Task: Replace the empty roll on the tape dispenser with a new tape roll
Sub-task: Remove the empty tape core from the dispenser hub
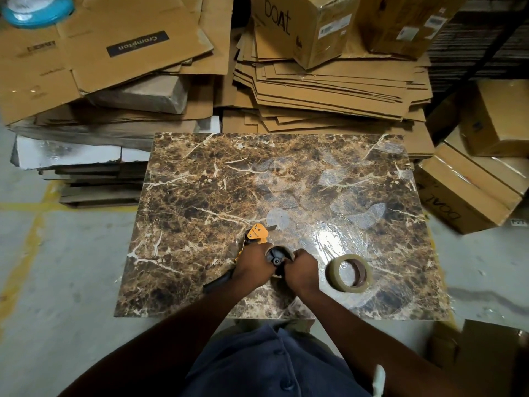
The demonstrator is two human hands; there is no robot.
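An orange tape dispenser [257, 233] with a black handle [217, 280] lies on the brown marble-patterned table [229, 181], near its front edge. The empty cardboard core [282, 250] sits on the dispenser's dark hub [275, 257]. My left hand [253, 263] grips the dispenser body just left of the hub. My right hand [302, 270] holds the right side of the empty core. A new roll of clear-brown tape [349, 273] lies flat on the table, a short way right of my right hand, untouched.
Stacks of flattened cardboard [329, 90] and a closed box [303, 24] crowd behind the table. More boxes [469, 190] stand at the right. Grey floor with yellow lines [28, 213] lies at the left. Crinkled plastic film [340, 236] covers the table's right part.
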